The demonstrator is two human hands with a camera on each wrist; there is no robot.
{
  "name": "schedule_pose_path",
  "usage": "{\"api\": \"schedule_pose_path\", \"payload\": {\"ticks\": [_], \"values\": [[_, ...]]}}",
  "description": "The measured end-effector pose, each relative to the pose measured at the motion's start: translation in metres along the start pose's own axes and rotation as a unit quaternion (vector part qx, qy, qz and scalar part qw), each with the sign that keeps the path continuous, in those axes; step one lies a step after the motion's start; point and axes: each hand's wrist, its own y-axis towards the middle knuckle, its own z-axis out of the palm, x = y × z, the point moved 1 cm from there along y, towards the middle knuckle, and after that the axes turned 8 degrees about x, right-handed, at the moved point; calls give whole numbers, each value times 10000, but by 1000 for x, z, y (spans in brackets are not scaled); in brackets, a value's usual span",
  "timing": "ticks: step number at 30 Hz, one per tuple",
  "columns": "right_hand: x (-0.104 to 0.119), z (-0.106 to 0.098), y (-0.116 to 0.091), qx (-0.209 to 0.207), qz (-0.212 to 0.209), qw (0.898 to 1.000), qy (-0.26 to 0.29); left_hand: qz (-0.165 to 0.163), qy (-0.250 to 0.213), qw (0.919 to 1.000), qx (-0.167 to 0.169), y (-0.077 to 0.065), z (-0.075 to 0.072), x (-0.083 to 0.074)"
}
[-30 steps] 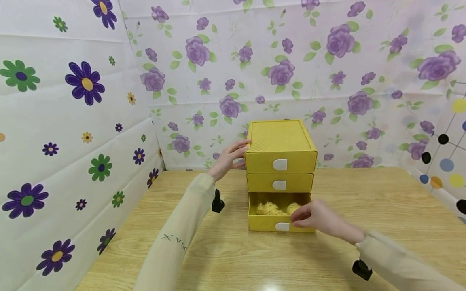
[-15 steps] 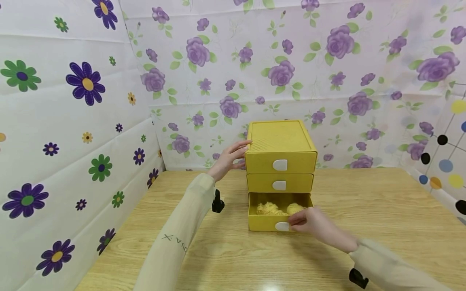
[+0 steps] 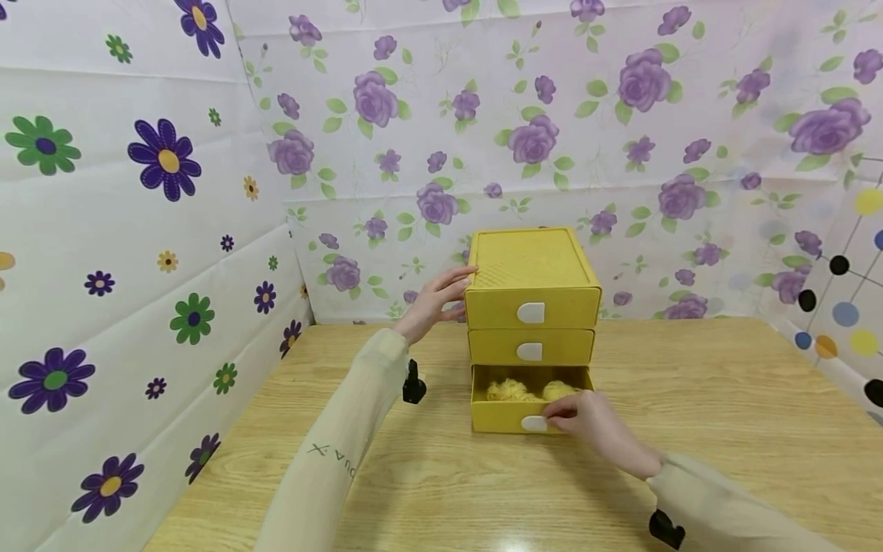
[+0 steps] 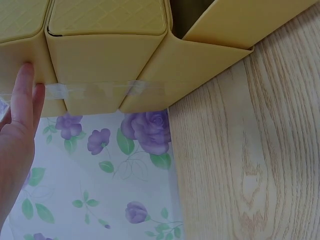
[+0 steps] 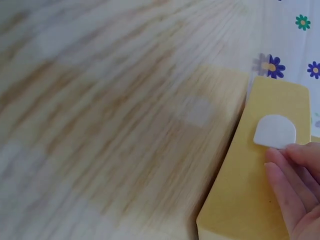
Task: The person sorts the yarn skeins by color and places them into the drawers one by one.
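A yellow three-drawer cabinet (image 3: 531, 257) stands on the wooden table. Its bottom drawer (image 3: 500, 416) is pulled partway out, and two bundles of yellow yarn (image 3: 510, 389) lie inside. My right hand (image 3: 596, 429) is at the drawer's front, thumb and fingers pinching the edge of the white handle (image 5: 275, 131). Against the cabinet's left side rests my left hand (image 3: 431, 305), its fingers extended; the left wrist view shows the fingertips (image 4: 26, 72) touching the upper side wall. The two upper drawers (image 3: 497, 346) are closed.
Wooden tabletop (image 3: 414, 475) spreads around the cabinet. Behind it hangs a sheet with purple roses (image 3: 372, 100), and a daisy-patterned sheet (image 3: 165, 161) covers the left side. A dotted sheet (image 3: 845, 314) is at the right.
My right hand has moved left along the drawer's front to the handle. The bottom drawer has slid slightly inward. My left hand has stayed in place.
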Motion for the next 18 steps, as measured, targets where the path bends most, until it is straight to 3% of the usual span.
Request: {"api": "schedule_pose_path", "payload": {"ticks": [8, 18], "values": [[-7, 2, 7, -374, -268, 9989, -78, -107, -73, 9998, 149, -6, 5, -12], [-15, 1, 18, -683, -165, 9975, -92, -169, 27, 9995, 263, -12, 9, -23]]}}
